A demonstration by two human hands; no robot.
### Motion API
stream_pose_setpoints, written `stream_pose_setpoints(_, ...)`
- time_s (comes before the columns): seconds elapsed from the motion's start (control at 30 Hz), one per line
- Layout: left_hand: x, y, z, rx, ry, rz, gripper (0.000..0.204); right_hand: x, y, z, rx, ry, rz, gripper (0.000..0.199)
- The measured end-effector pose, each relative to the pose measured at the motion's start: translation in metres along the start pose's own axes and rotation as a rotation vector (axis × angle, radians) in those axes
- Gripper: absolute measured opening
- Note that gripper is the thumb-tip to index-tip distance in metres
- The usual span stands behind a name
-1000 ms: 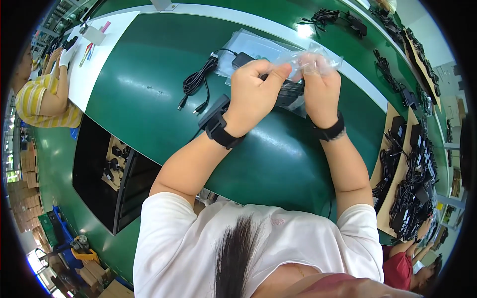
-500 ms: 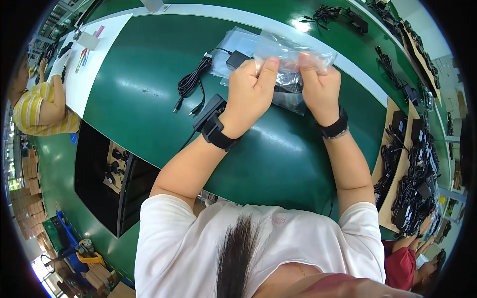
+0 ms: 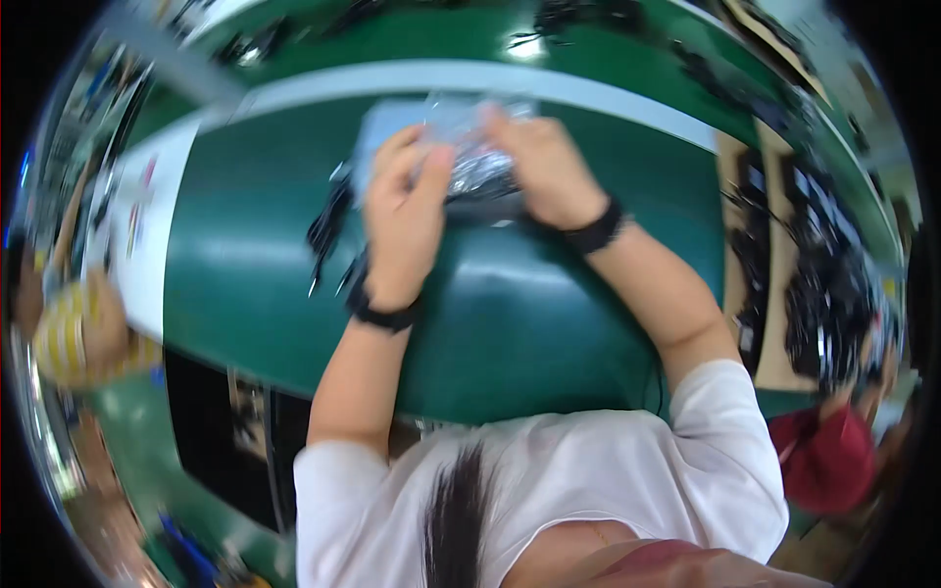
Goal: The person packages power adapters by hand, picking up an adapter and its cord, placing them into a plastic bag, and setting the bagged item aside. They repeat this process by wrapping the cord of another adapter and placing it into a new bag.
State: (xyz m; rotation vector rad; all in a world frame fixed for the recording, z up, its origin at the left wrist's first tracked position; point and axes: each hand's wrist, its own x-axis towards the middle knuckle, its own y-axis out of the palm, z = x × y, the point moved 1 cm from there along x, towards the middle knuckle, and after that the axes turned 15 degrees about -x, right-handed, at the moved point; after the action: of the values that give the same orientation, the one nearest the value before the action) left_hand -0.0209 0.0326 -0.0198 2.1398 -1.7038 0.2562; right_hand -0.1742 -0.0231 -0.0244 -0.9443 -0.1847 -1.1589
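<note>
Over the green tabletop (image 3: 549, 323), a clear plastic bag (image 3: 470, 147) with dark contents lies between my hands. My right hand (image 3: 554, 167) closes on its right side, thumb on top. At the bag's left edge is my left hand (image 3: 402, 201), thumb and fingers raised; motion blur hides whether they grip it. Beneath and behind are flat, pale plastic bags (image 3: 382, 122). Left of my left hand, a bundled black cable (image 3: 328, 220) with plug ends rests on the table; the adapter seen with it earlier is hidden.
Cardboard-edged trays of black adapters and cables (image 3: 818, 265) stand at the right. More black cables (image 3: 559, 20) lie beyond the white strip (image 3: 627, 98). A person in yellow stripes (image 3: 83, 328) is at the left, another in red (image 3: 828, 456) at the lower right.
The view has shifted and blurred. My left hand's thumb and fingers have parted from their earlier fist around the bag. My right forearm now slants inward, its hand still on the bag.
</note>
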Motion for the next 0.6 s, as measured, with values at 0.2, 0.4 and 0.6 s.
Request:
stream_pose_setpoints(0.2, -0.001, 0.021, -0.01, -0.014, -0.436, -0.082, 0.033, -0.003, -0.014, 0.019, 0.199, 0.232, 0.077, 0.029)
stream_pose_setpoints(0.4, 0.0, 0.008, -0.004, -0.353, -0.279, -0.136, 0.028, 0.002, -0.017, 0.029, 0.5, 0.285, 0.187, 0.039)
stream_pose_setpoints(0.6, 0.006, 0.006, -0.004, -0.194, -0.255, -0.05, 0.019, -0.002, -0.031, 0.019, 1.083, 0.589, 0.481, 0.04)
